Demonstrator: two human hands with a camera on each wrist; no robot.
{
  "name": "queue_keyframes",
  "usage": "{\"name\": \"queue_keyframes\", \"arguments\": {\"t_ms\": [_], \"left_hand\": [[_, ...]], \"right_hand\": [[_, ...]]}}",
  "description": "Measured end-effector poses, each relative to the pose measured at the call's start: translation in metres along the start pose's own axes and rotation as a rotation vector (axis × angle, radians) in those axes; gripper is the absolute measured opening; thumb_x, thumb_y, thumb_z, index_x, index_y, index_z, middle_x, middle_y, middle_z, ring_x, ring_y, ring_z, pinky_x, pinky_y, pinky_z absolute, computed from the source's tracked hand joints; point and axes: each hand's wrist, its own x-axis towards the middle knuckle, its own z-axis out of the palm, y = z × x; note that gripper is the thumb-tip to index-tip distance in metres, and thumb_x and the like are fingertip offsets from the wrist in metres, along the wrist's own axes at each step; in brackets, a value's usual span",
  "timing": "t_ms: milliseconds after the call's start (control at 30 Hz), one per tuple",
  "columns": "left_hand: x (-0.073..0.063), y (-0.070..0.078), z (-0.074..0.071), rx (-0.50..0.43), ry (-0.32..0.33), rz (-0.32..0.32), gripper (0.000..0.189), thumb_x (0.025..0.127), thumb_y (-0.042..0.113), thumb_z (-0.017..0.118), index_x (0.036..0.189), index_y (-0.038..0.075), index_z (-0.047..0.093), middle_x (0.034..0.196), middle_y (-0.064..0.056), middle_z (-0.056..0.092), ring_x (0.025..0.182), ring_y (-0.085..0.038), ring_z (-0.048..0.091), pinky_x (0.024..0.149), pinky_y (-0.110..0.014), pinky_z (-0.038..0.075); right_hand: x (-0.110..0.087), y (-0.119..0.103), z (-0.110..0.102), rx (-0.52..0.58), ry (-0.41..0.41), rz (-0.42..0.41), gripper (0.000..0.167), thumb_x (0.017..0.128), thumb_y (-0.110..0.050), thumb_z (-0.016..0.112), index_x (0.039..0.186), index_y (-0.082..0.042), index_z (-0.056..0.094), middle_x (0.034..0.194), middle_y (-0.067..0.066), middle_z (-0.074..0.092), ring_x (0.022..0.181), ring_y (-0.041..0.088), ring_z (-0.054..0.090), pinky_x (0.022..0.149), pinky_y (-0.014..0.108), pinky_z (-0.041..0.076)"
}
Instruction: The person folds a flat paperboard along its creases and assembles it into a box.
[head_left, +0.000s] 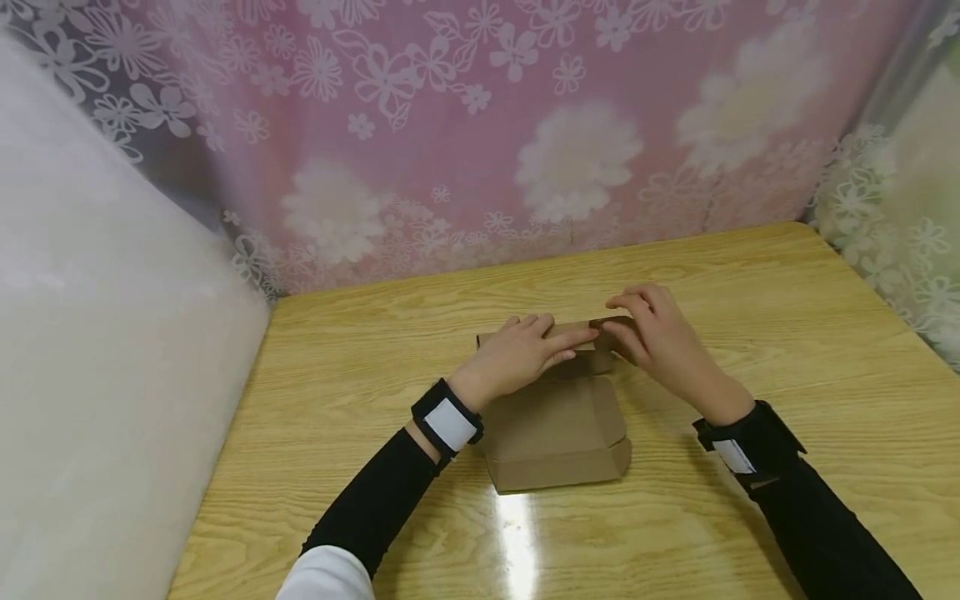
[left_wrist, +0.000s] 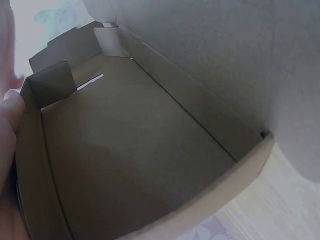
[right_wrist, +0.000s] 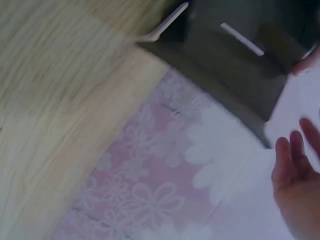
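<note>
An unfolded brown cardboard box [head_left: 555,421] lies on the table, its lid panel toward me and its shallow tray [left_wrist: 135,130] at the far side. My left hand [head_left: 517,354] grips the tray's raised wall, the index finger laid along the top edge. In the left wrist view, fingers [left_wrist: 10,115] show at the wall's outer side. At the tray's right end stands a flap [right_wrist: 215,95]. There my right hand [head_left: 663,346] has its thumb against the flap. Its other fingers [right_wrist: 295,155] are spread apart from the cardboard. A narrow slot [right_wrist: 242,39] shows in the tray's bottom.
The wood-grain table [head_left: 337,417] extends around the box on all sides. Pink flowered cloth [head_left: 450,150] hangs behind its far edge. A white surface [head_left: 112,333] rises along the left, and another flowered curtain [head_left: 892,233] hangs at the right.
</note>
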Motion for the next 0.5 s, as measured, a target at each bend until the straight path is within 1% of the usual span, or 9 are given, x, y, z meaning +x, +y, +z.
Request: {"name": "queue_keyframes", "arguments": {"t_ms": [33, 67, 100, 167, 233, 300, 367, 433, 500], "left_hand": [[0.000, 0.000, 0.000, -0.004, 0.001, 0.001, 0.048, 0.109, 0.042, 0.033, 0.156, 0.038, 0.033, 0.102, -0.002, 0.054, 0.081, -0.016, 0.050, 0.081, -0.036, 0.047], [-0.001, 0.000, 0.000, -0.006, 0.003, 0.003, 0.047, 0.109, 0.042, 0.033, 0.156, 0.038, 0.033, 0.101, -0.002, 0.054, 0.080, -0.016, 0.049, 0.081, -0.035, 0.047], [-0.001, 0.000, 0.000, -0.008, 0.006, 0.005, 0.047, 0.109, 0.041, 0.033, 0.156, 0.037, 0.033, 0.101, -0.002, 0.054, 0.080, -0.016, 0.048, 0.081, -0.035, 0.047], [-0.002, -0.001, 0.001, -0.007, 0.009, 0.003, 0.047, 0.109, 0.041, 0.033, 0.156, 0.038, 0.033, 0.101, -0.002, 0.054, 0.080, -0.015, 0.048, 0.082, -0.035, 0.047], [-0.002, -0.001, 0.002, 0.000, 0.013, 0.001, 0.047, 0.109, 0.041, 0.033, 0.156, 0.038, 0.033, 0.100, -0.001, 0.053, 0.080, -0.015, 0.047, 0.082, -0.035, 0.047], [-0.002, -0.002, 0.003, 0.008, 0.015, 0.002, 0.047, 0.109, 0.042, 0.033, 0.156, 0.039, 0.033, 0.099, -0.001, 0.053, 0.080, -0.015, 0.047, 0.081, -0.034, 0.046], [-0.002, -0.002, 0.003, 0.012, 0.016, 0.004, 0.047, 0.109, 0.042, 0.032, 0.156, 0.039, 0.032, 0.098, -0.001, 0.052, 0.079, -0.015, 0.046, 0.079, -0.033, 0.045], [-0.002, -0.002, 0.004, 0.011, 0.021, 0.006, 0.047, 0.109, 0.042, 0.032, 0.156, 0.039, 0.032, 0.097, -0.001, 0.052, 0.078, -0.015, 0.046, 0.078, -0.032, 0.044], [-0.001, -0.001, 0.004, 0.008, 0.023, 0.007, 0.047, 0.109, 0.043, 0.032, 0.156, 0.039, 0.032, 0.097, 0.000, 0.051, 0.078, -0.014, 0.046, 0.079, -0.032, 0.044]], "right_hand": [[-0.001, -0.004, -0.001, 0.000, 0.001, 0.039, 0.018, 0.095, -0.010, 0.068, 0.106, 0.003, 0.063, 0.098, 0.017, 0.058, 0.084, 0.028, 0.054, 0.069, 0.039, 0.047], [-0.002, -0.008, -0.003, 0.002, -0.020, 0.074, 0.010, 0.094, -0.006, 0.068, 0.099, 0.002, 0.064, 0.088, 0.013, 0.058, 0.074, 0.023, 0.052, 0.063, 0.036, 0.044], [-0.004, -0.013, -0.003, 0.011, -0.070, 0.113, 0.005, 0.094, -0.004, 0.068, 0.093, 0.000, 0.065, 0.080, 0.009, 0.057, 0.067, 0.019, 0.049, 0.059, 0.033, 0.042], [-0.008, -0.019, -0.002, 0.026, -0.238, 0.168, 0.010, 0.096, -0.006, 0.065, 0.086, -0.003, 0.066, 0.069, 0.002, 0.053, 0.058, 0.011, 0.044, 0.055, 0.030, 0.038], [-0.013, -0.023, 0.002, 0.030, -0.449, 0.221, 0.018, 0.099, -0.011, 0.062, 0.083, -0.003, 0.065, 0.067, 0.002, 0.050, 0.057, 0.012, 0.044, 0.055, 0.029, 0.038], [-0.019, -0.025, 0.008, 0.033, -0.596, 0.270, 0.023, 0.100, -0.014, 0.059, 0.084, 0.001, 0.064, 0.070, 0.005, 0.051, 0.059, 0.014, 0.047, 0.055, 0.030, 0.041], [-0.023, -0.024, 0.014, 0.026, -0.652, 0.310, 0.026, 0.101, -0.016, 0.059, 0.085, 0.004, 0.064, 0.074, 0.009, 0.052, 0.063, 0.018, 0.050, 0.057, 0.033, 0.044], [-0.026, -0.024, 0.018, 0.021, -0.640, 0.348, 0.027, 0.101, -0.017, 0.059, 0.087, 0.006, 0.063, 0.077, 0.013, 0.052, 0.063, 0.020, 0.051, 0.057, 0.035, 0.045], [-0.027, -0.022, 0.020, 0.015, -0.619, 0.351, 0.029, 0.100, -0.018, 0.060, 0.091, 0.009, 0.064, 0.080, 0.016, 0.054, 0.065, 0.022, 0.053, 0.058, 0.036, 0.047]]}}
